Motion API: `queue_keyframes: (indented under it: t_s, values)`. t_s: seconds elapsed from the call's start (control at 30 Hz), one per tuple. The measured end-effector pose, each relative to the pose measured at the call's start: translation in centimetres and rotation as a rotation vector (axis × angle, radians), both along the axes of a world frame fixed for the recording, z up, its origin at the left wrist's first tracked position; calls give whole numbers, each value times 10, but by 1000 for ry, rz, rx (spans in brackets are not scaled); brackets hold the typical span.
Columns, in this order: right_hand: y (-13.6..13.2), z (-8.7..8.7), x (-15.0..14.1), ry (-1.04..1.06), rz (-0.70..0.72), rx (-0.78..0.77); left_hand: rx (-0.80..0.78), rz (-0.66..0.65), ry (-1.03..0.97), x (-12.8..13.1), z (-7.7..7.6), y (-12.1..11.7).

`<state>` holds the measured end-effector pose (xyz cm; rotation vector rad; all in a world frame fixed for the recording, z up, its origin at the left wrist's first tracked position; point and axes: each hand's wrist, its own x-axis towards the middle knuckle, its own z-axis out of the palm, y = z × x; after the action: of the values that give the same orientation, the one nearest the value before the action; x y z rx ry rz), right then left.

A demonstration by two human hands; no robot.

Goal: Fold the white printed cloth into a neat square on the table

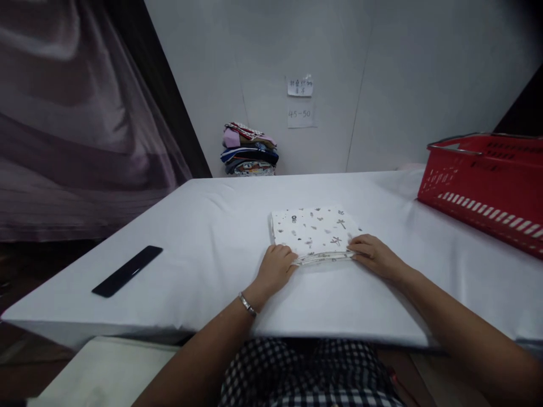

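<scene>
Far left, purplish curtain (76,124) hangs from upper left to mid-left; below it at lower left, a pale flat surface (106,370) under table level, can't tell what. White-covered table (190,226) fills the middle of the frame. Left part of it: flat black slab (127,272), phone-like, lying at a slant, well apart from both hands. Upper centre, stack of folded fabrics (249,150) against the grey wall, at the table's far edge. Next, just below frame centre, left hand (276,268), silver bracelet (248,304) on the wrist: fingers curled over the near left corner of the folded cloth (316,229), thumb at the front edge, looks like a light grip. Cloth is white with small dark prints, lies flat on the table right of frame centre, layers visible along its near edge. It extends up the frame from the hands, away from the person; longer side reads left to right, but the view is foreshortened, so true long axis unsure. Checked clothing (305,373) at bottom centre. Two paper notes on wall above cloth, upper (300,87) and lower (300,115). Right hand (375,257) pinches the cloth's near right corner, thumb and fingers together. Both hands touch it, neither nearer. Far right, red basket (483,181) on the table, apart from the right hand.
</scene>
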<state>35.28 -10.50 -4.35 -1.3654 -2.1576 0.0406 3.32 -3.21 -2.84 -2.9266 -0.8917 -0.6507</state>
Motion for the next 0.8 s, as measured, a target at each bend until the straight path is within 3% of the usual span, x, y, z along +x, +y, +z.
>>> queue_keyframes:
  t_s: [0.13,0.23,0.37,0.43,0.5,0.63,0.8]
  values:
    - [-6,2,-7,38,-20,-26,10,-25,-10,-7,0,-2]
    - [-11,6,-7,206,-65,-49,-15,-56,-75,-14,-1,-1]
    - [-13,10,9,548,-404,-7,-3,-55,-174,-13,1,1]
    - [-15,13,17,654,-581,-113,21,-78,-201,-7,5,3]
    - [-18,16,18,708,-667,-289,40,-121,-205,1,10,7]
    - [-23,22,7,704,-684,-505,6,-167,-179,13,8,16]
    - [-17,25,1,711,-644,-538,-82,-162,-178,14,-6,23]
